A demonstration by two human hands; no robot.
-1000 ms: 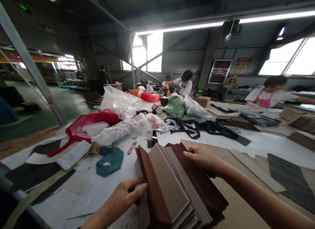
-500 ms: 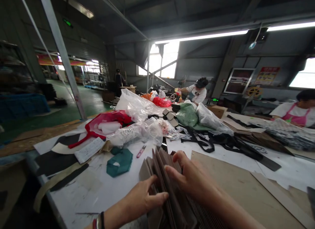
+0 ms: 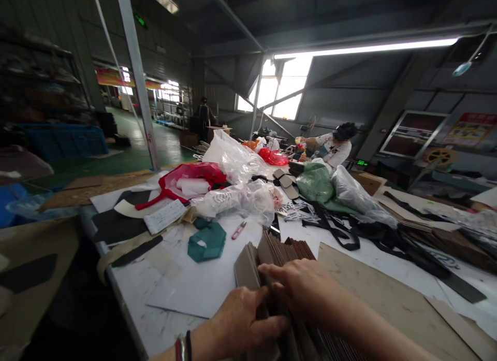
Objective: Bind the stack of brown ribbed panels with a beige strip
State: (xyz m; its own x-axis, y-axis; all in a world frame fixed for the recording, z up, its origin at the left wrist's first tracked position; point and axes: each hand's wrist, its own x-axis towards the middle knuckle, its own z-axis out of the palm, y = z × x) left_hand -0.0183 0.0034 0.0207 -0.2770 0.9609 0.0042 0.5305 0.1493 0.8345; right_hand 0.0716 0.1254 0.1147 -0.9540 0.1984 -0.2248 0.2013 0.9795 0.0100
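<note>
A row of thin brown board pieces (image 3: 287,251) stands on edge on the white table, packed face to face. My left hand (image 3: 246,319), with bands at the wrist, grips the near left part of the row between thumb and fingers. Over the top edges lies my right hand (image 3: 306,286), its index finger reaching to the left and the other fingers curled down among the pieces. The two hands almost meet at the fingertips. Greyer pieces (image 3: 245,265) lean at the row's left end. My palms and forearm hide the row's near part.
Pink thread snips (image 3: 238,230) and a teal cloth piece (image 3: 207,242) lie left of the row. Behind are a red bag (image 3: 186,177), clear plastic bags (image 3: 233,156) and black straps (image 3: 330,226). A large tan board (image 3: 373,288) lies right. A co-worker (image 3: 337,143) bends at the back.
My view has turned left, so the scene sits farther right. My fingers have moved closer together, and the fanned pieces at the far end now stand closer together.
</note>
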